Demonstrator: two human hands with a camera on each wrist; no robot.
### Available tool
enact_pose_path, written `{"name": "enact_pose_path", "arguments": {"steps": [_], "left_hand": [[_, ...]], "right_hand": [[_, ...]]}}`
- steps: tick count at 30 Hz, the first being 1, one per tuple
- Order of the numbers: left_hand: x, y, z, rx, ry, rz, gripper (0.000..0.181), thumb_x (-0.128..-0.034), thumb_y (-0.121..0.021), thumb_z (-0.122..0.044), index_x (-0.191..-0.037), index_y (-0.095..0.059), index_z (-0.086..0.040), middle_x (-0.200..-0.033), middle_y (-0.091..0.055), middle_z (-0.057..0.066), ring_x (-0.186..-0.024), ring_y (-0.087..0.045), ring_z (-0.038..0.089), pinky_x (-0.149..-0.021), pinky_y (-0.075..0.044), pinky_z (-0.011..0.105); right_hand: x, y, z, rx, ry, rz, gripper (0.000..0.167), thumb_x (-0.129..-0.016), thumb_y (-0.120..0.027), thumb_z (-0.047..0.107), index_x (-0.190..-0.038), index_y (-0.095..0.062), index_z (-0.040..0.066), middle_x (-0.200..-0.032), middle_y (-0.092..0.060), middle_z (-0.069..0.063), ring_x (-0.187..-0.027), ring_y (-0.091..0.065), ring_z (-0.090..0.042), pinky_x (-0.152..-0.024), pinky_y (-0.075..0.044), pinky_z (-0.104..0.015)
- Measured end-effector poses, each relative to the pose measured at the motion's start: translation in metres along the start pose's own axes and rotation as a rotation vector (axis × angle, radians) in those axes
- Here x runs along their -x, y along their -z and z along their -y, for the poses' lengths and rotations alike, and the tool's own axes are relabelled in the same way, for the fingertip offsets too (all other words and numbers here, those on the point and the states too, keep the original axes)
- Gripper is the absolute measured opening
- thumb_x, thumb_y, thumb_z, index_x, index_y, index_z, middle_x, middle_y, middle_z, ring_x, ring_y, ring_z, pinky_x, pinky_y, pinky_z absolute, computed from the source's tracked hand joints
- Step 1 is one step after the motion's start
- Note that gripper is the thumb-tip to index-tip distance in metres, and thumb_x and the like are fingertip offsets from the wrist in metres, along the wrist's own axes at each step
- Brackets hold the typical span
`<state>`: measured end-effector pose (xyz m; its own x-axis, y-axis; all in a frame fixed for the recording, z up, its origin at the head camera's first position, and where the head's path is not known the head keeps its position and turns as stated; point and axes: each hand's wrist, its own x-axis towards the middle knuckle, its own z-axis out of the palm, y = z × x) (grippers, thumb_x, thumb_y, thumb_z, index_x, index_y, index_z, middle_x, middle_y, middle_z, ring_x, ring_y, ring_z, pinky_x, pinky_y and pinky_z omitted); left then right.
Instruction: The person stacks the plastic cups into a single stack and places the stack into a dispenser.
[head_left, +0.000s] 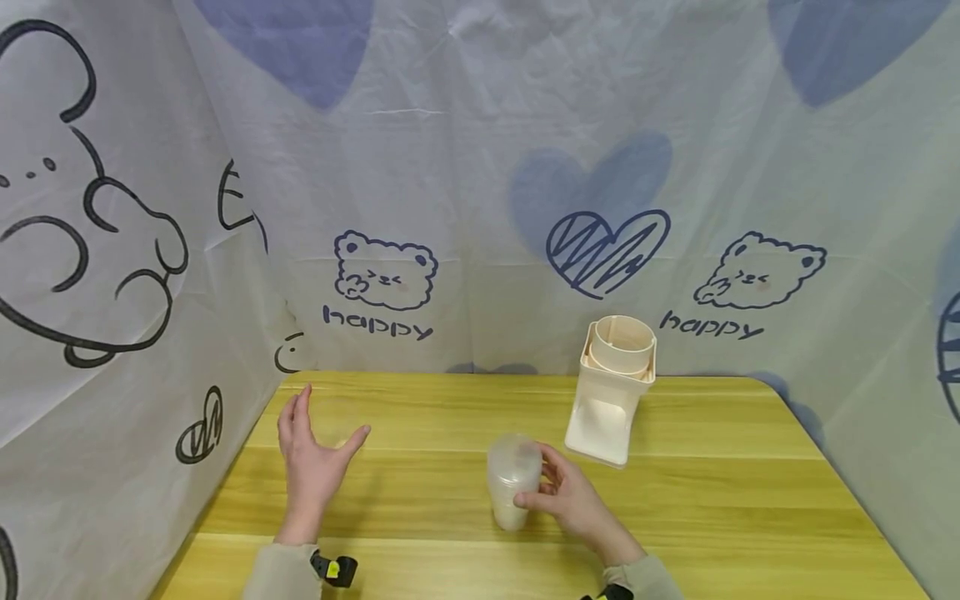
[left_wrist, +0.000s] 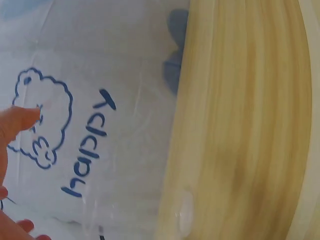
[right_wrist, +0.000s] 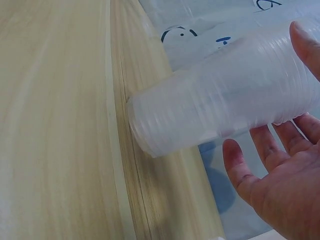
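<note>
A tall stack of clear plastic cups [head_left: 513,479] is over the front middle of the table, its wider end up. My right hand [head_left: 567,502] holds the stack from its right side, thumb at the front and fingers behind. In the right wrist view the cups [right_wrist: 210,95] lie between the thumb and the fingers [right_wrist: 267,150]. My left hand [head_left: 313,462] is raised over the table's left side, thumb and fingers spread wide apart with nothing between them. Only its fingertips and part of the hand [left_wrist: 12,125] show in the left wrist view.
A cream plastic holder [head_left: 606,417] with a round ring [head_left: 621,354] at its top stands at the back right of the wooden table [head_left: 420,417]. Printed cloth [head_left: 480,208] hangs behind the table and along both sides.
</note>
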<state>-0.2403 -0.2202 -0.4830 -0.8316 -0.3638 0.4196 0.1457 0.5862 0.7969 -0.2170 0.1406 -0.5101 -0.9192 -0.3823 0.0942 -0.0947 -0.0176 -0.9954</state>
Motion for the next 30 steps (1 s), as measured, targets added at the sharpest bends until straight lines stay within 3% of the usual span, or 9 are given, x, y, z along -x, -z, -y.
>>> {"name": "enact_pose_path", "arguments": {"steps": [4,10,15,23,30], "left_hand": [[-0.004,0.003,0.006,-0.032,0.074,0.024,0.105,-0.0758,-0.087,-0.025,-0.157,-0.020,-0.015,-0.156,-0.015,0.020,-0.139,-0.019,0.047,-0.103,-0.028,0.069],[-0.009,0.004,0.012,-0.048,0.177,0.111,0.112,-0.0789,-0.084,-0.030,-0.158,-0.007,-0.012,-0.156,-0.010,0.026,-0.138,-0.020,0.051,-0.106,-0.026,0.068],[-0.012,0.003,0.017,-0.022,0.248,0.169,0.112,-0.0822,-0.080,-0.034,-0.158,-0.001,-0.009,-0.153,-0.018,0.029,-0.136,-0.025,0.048,-0.107,-0.029,0.064],[-0.015,0.001,0.023,0.011,0.301,0.240,0.109,-0.0857,-0.076,-0.039,-0.156,-0.001,-0.003,-0.151,-0.024,0.029,-0.136,-0.028,0.046,-0.106,-0.031,0.060],[-0.020,-0.004,0.026,0.017,0.316,0.243,0.102,-0.0878,-0.074,-0.032,-0.155,-0.005,0.001,-0.150,-0.024,0.030,-0.137,-0.027,0.045,-0.108,-0.030,0.059]], "right_hand": [[0.000,0.000,0.000,0.010,-0.001,-0.002,0.076,-0.082,-0.080,0.005,-0.144,-0.038,-0.004,-0.136,-0.050,-0.025,-0.124,-0.049,-0.036,-0.102,-0.044,-0.044],[0.000,0.000,0.000,0.020,0.001,-0.004,0.075,-0.082,-0.080,0.005,-0.144,-0.039,-0.004,-0.136,-0.051,-0.024,-0.125,-0.049,-0.036,-0.103,-0.042,-0.045],[0.000,0.000,0.000,0.015,-0.006,0.002,0.075,-0.082,-0.079,0.005,-0.144,-0.038,-0.004,-0.136,-0.051,-0.023,-0.125,-0.049,-0.036,-0.101,-0.044,-0.042],[0.000,0.000,0.001,0.016,-0.004,0.002,0.076,-0.082,-0.080,0.006,-0.144,-0.038,-0.004,-0.135,-0.051,-0.023,-0.124,-0.050,-0.036,-0.101,-0.044,-0.042],[0.000,-0.001,0.001,0.022,-0.021,-0.007,0.075,-0.082,-0.079,0.006,-0.144,-0.038,-0.003,-0.136,-0.050,-0.023,-0.124,-0.050,-0.036,-0.101,-0.045,-0.042]]}}
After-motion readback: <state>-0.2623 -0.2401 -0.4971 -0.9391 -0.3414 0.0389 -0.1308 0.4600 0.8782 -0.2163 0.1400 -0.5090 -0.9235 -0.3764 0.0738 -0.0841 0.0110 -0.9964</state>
